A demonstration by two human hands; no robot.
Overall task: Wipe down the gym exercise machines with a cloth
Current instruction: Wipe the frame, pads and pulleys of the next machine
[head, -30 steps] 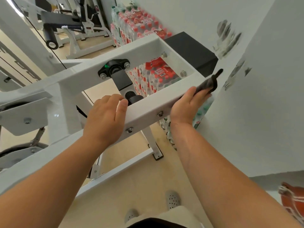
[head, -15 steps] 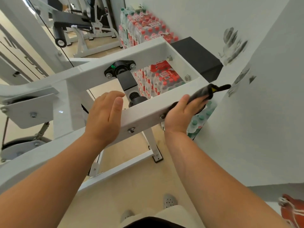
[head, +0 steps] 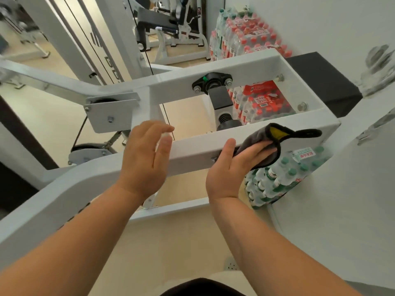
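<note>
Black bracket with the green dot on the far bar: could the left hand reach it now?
Probably yes. The left hand hovers open at the near bar, and only the open gap between the bars separates it from the black bracket.

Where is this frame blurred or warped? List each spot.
Head view: the left hand smears at its fingertips with motion blur; the wall marks at the right edge are soft; the cloth under the right hand is sharp; the wide lens stretches the forearms toward the bottom corners.
</note>
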